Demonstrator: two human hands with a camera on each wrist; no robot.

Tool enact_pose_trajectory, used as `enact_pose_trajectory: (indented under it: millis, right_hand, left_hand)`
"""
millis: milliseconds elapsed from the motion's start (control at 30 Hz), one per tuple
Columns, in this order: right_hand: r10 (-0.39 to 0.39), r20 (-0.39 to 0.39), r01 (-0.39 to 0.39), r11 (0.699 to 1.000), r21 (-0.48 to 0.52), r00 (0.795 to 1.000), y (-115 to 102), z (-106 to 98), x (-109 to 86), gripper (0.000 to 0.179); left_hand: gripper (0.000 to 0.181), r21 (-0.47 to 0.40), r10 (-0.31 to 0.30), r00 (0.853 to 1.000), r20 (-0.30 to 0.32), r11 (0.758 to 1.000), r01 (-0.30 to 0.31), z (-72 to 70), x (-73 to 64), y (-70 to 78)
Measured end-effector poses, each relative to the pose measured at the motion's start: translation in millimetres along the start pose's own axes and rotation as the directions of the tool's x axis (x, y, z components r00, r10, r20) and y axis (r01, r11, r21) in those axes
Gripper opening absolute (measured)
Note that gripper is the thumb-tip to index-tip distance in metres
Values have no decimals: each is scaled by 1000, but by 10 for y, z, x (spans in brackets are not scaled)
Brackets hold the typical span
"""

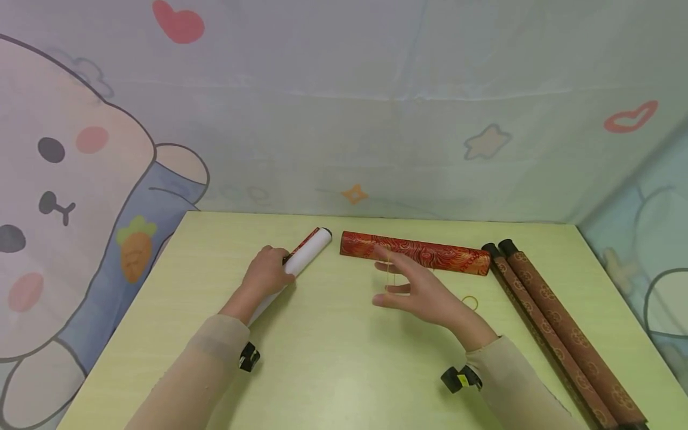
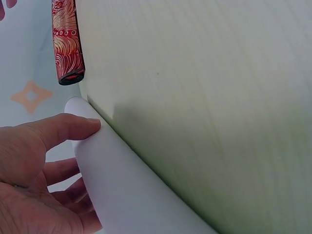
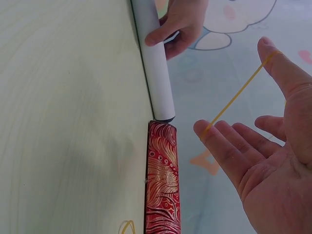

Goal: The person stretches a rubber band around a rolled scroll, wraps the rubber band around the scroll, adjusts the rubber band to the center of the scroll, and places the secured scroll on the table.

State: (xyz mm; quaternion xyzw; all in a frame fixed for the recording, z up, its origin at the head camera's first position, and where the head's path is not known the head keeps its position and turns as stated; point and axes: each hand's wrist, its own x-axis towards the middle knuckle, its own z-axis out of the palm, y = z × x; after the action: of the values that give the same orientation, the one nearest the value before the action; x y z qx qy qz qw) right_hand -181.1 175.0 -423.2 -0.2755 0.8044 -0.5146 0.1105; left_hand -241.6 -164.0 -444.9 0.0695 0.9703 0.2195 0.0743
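Note:
My left hand (image 1: 267, 273) grips a white paper roll (image 1: 310, 254) lying slantwise on the left of the table. A red patterned strip and a dark end show at its far tip. In the left wrist view the thumb lies on the white surface and the fingers go round the far side. My right hand (image 1: 427, 292) is held over the table with fingers spread. A yellow rubber band (image 3: 240, 92) is stretched between its thumb and index finger. Behind that hand lies a red roll (image 1: 414, 252) with gold swirls, its left end near the white roll's tip.
Another yellow rubber band (image 1: 470, 303) lies on the table (image 1: 333, 376) by the right wrist. Two brown patterned rolls (image 1: 570, 334) with black ends lie side by side along the right. A printed cloth (image 1: 344, 137) hangs behind the table's back edge.

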Motion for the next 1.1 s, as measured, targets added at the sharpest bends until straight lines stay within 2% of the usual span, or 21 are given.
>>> enact_pose_trajectory:
  millis: [267,500,700,1100]
  right_hand:
    - [-12,-5,12,1000,-5,1000,2,14,21,92]
    - [-3,4,3,1000,2,1000,7,26,42,92]
    - [10,-1,-10,1000,7,1000,-8,5,51,90]
    - [65,-19,-65,998,8,998,-101,-96,64,89]
  left_hand:
    - [49,-12,25,1000,5,1000,-25,-14,-22,-26]
    - [50,10,95,994,-49,995,-94,-34,-55,-140]
    - [53,31,187,979,-83,982,-185,-153,-121,-155]
    - [56,64,336,938,-90,941,-331,-445,-363,87]
